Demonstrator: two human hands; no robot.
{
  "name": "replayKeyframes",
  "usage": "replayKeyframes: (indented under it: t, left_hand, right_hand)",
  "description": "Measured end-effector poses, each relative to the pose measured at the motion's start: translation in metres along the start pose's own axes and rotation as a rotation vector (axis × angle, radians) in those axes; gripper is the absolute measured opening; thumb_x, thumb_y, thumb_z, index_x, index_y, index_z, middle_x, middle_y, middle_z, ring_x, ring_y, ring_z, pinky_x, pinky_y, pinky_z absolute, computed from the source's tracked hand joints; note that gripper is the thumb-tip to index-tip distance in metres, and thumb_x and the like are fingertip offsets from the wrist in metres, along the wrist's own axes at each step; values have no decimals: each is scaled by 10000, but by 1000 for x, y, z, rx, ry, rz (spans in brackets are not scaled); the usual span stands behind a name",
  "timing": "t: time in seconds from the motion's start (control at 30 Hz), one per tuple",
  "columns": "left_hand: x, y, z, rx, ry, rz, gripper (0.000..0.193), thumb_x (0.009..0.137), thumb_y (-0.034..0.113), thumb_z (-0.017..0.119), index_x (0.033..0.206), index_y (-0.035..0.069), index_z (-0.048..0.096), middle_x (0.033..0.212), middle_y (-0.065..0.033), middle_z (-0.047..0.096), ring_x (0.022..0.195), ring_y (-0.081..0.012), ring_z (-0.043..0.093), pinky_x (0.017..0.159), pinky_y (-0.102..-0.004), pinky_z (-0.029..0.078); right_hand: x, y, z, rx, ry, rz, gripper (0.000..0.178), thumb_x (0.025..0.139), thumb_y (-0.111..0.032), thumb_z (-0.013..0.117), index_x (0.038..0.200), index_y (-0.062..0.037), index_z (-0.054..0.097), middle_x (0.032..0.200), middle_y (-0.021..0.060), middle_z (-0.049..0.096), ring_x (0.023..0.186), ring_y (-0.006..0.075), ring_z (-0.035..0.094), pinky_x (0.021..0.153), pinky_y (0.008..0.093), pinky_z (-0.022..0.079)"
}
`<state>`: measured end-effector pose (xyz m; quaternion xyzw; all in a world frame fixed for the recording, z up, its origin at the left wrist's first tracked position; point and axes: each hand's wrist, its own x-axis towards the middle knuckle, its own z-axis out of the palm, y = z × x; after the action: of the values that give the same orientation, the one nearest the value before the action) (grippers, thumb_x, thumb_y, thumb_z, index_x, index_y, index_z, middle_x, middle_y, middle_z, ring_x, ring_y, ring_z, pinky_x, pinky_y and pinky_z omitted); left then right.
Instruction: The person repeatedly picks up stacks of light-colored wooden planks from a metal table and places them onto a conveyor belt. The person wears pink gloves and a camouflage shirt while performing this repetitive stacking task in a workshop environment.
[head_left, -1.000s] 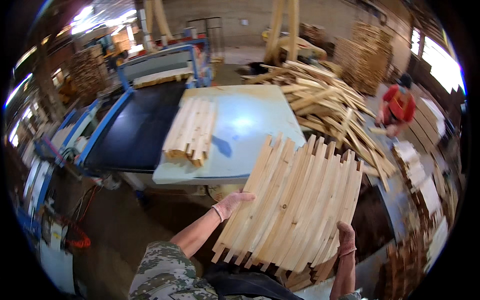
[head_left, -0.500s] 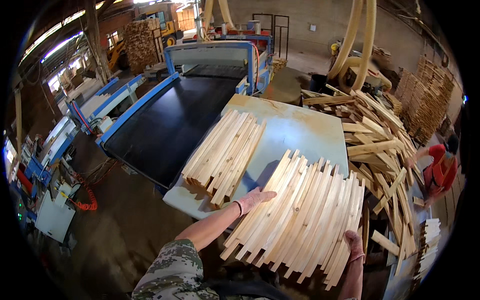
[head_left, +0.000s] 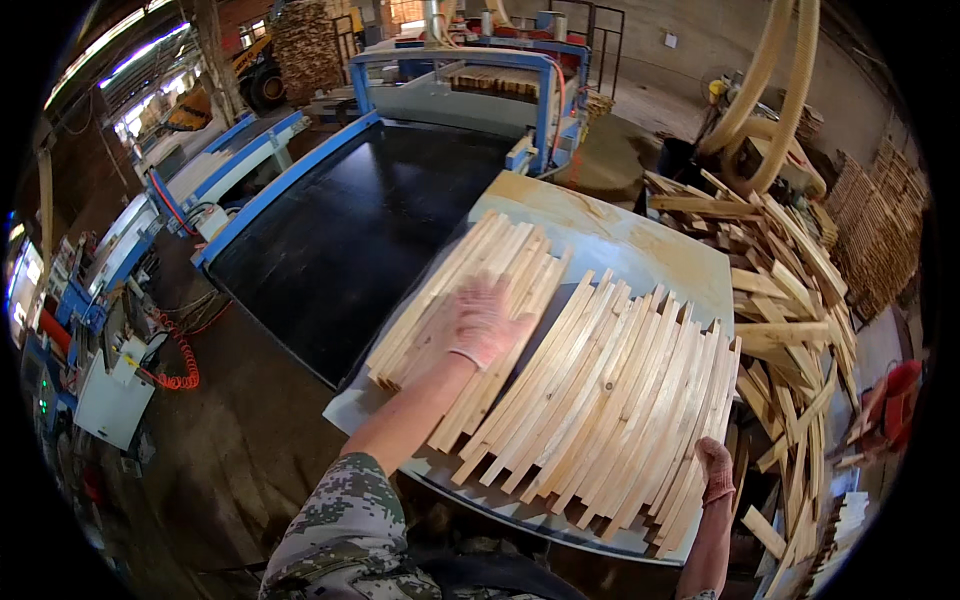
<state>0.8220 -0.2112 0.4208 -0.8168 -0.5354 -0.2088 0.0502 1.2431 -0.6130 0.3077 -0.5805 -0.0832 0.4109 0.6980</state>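
My left hand (head_left: 482,318), in a pinkish knit work glove, is spread over the smaller stack of wooden strips (head_left: 525,245), slightly blurred. Its fingers are stretched out and grip nothing. To the right, a wide batch of wooden strips (head_left: 610,390) lies side by side on the pale tabletop (head_left: 660,245), with uneven ends. At the right edge of that batch is my right hand (head_left: 713,465), gloved too, its fingers curled against the outermost strip. Whether they hold that strip is hidden. A narrow gap separates the two groups of strips.
A black conveyor belt (head_left: 340,220) with a blue frame adjoins the table on the left, leading to a machine (head_left: 460,75) at the back. Offcut boards (head_left: 790,290) lie heaped to the right. Beyond them is a person in red (head_left: 885,405). Ribbed hoses (head_left: 770,100) hang behind.
My left hand has left the wide batch's left edge and moved left onto the smaller stack, fingers spread. The wide batch now rests on the tabletop. My right hand stays at its right edge.
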Motion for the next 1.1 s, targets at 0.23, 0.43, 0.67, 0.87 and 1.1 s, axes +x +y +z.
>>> replayKeyframes:
  t: [0.23,0.43,0.67,0.87,1.1]
  left_hand:
    - [34,-183,-18,-65,-365,-323,886,898,693,632,1550,116,469,1504,-162,502,1449,-340,436,1205,-477,326]
    - [88,-315,-42,-14,-483,-420,871,920,695,597,1561,125,450,1540,-150,480,1449,-347,439,1204,-475,327]
    - [116,-545,-12,202,-306,-352,905,991,708,456,1629,75,347,1699,-218,297,1562,-402,270,1271,-542,178]
    - [126,-614,-46,76,-468,-443,887,1016,677,435,1650,70,313,1751,-193,208,1617,-402,150,1308,-535,80]
    - [89,-658,-65,-15,-417,-479,842,994,613,518,1640,94,369,1748,-191,230,1626,-379,156,1317,-520,72]
  right_hand:
    - [45,35,63,206,-384,24,157,879,-14,670,758,-44,575,826,25,549,800,181,547,870,309,498]
    - [17,72,250,103,-151,20,176,882,-25,663,764,-41,533,846,22,521,807,184,524,889,346,503]
    - [-11,125,518,-46,-110,67,136,945,-131,669,863,-23,676,898,24,629,872,169,609,842,319,506]
    - [-17,180,708,1,-447,52,122,953,-69,599,965,47,635,973,175,727,923,282,696,883,397,575]
    - [-18,233,862,-16,-329,144,389,917,-80,707,1229,-8,486,1080,188,708,948,310,728,810,453,616]
